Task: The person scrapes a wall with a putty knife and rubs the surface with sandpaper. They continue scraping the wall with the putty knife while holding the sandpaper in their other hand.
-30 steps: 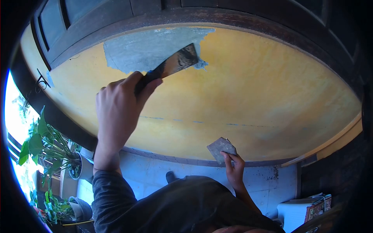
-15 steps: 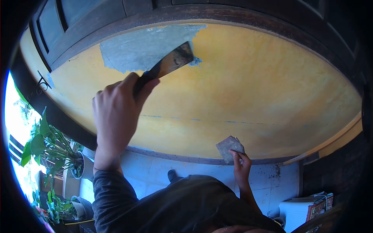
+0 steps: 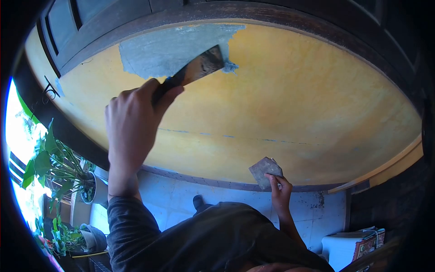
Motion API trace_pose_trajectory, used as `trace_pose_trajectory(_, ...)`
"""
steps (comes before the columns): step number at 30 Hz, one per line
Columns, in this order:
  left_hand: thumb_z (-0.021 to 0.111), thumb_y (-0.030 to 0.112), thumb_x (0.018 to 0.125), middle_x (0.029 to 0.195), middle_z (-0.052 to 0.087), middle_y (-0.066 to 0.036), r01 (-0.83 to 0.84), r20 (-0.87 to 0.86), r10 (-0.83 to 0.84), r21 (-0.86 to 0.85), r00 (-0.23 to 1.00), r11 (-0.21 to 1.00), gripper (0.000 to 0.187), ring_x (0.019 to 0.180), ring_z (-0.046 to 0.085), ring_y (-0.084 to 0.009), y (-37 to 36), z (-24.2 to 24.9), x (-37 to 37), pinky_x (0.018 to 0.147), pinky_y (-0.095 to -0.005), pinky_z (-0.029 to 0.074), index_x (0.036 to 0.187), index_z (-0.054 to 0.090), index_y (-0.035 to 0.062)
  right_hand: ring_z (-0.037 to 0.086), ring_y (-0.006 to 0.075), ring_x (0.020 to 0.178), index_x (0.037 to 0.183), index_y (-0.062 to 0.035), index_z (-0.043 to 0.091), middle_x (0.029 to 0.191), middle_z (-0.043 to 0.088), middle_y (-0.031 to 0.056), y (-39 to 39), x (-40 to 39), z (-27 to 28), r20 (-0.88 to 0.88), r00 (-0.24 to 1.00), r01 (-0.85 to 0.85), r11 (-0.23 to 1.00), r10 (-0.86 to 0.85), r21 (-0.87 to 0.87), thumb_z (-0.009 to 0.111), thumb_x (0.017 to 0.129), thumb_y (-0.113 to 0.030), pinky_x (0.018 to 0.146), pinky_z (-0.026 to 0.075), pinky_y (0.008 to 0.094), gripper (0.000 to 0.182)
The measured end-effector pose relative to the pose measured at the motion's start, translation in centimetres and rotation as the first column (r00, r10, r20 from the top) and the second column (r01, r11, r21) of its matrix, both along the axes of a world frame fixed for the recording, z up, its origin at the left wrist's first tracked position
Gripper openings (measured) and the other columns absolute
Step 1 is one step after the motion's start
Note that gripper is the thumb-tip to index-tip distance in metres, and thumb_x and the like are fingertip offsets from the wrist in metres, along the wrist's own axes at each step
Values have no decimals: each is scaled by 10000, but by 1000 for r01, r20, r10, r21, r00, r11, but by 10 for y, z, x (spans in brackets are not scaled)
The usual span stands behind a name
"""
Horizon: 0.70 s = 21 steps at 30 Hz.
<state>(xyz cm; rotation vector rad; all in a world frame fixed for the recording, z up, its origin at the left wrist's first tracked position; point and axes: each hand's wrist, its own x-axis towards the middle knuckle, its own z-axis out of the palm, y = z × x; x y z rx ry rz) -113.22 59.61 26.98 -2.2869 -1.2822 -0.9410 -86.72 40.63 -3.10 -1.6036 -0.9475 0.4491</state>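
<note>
My left hand [image 3: 131, 127] grips the handle of a putty knife [image 3: 197, 69]. Its blade lies flat against the yellow wall [image 3: 294, 99], at the right edge of a grey plastered patch [image 3: 167, 47] near the top of the wall. Lower down, my right hand [image 3: 281, 190] holds a small grey square board [image 3: 265, 171] by its edge, close to the dark strip at the wall's foot. My dark sleeve and body fill the bottom of the view.
A dark wooden frame [image 3: 104, 31] runs above the wall. Potted green plants [image 3: 54, 167] stand at the left by bright daylight. Pale floor tiles [image 3: 181, 199] lie below, with a white box [image 3: 344, 249] and a patterned item at the lower right.
The knife blade slid a little left and then back right along the edge of the grey patch. My right hand with the board shifted slightly to the right.
</note>
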Motion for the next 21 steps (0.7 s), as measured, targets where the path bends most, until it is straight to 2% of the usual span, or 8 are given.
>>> trace_pose_trajectory(3, 732, 456, 988, 664, 696, -125, -3, -14, 4, 70, 1000, 998, 427, 590, 673, -361, 6, 1, -9, 597, -438, 501, 837, 714, 56, 738, 206, 1009, 1100, 42, 803, 1046, 805, 156, 4, -1, -4, -5, 1000, 0, 1000, 0, 4, 628, 1060, -181, 931, 542, 341, 286)
trace_pose_trajectory(6, 735, 460, 985, 647, 682, -123, -19, -65, 21, 25, 998, 1000, 434, 573, 666, -350, -4, 3, 7, 593, -435, 502, 824, 707, 58, 738, 206, 1000, 1099, 42, 804, 1041, 805, 158, 2, 0, -4, -15, 1000, -16, 1000, 16, 1, 629, 1059, -182, 927, 542, 339, 287)
trace_pose_trajectory(10, 740, 472, 977, 621, 661, -123, -2, -50, 2, 0, 999, 1000, 455, 562, 661, -338, -7, 7, 3, 590, -432, 502, 802, 683, 56, 739, 209, 994, 1095, 43, 805, 1033, 805, 160, -5, 2, 0, 11, 999, -33, 999, 33, -18, 629, 1059, -187, 926, 542, 344, 292)
trace_pose_trajectory(13, 732, 483, 981, 614, 656, -127, 25, -61, -22, 48, 998, 999, 454, 571, 663, -345, -3, 3, 6, 598, -438, 499, 819, 702, 59, 736, 209, 993, 1096, 40, 806, 1029, 804, 157, 1, 1, -6, -6, 1000, -7, 1000, 7, 3, 629, 1062, -195, 923, 541, 348, 296)
trace_pose_trajectory(19, 724, 484, 985, 606, 645, -132, -54, -44, 56, 34, 997, 998, 451, 579, 660, -363, -1, 1, -6, 597, -452, 486, 820, 689, 66, 740, 215, 994, 1092, 33, 809, 1031, 805, 160, -4, 3, -11, -11, 1000, 11, 1000, -11, -17, 629, 1063, -210, 928, 541, 354, 304)
trace_pose_trajectory(21, 727, 481, 984, 606, 642, -139, -11, -38, 13, 47, 999, 999, 450, 579, 655, -369, 1, -1, 2, 595, -455, 482, 816, 682, 65, 738, 213, 984, 1092, 26, 810, 1030, 802, 159, -1, 2, -13, -21, 1000, 22, 1000, -22, -2, 633, 1061, -212, 914, 542, 353, 298)
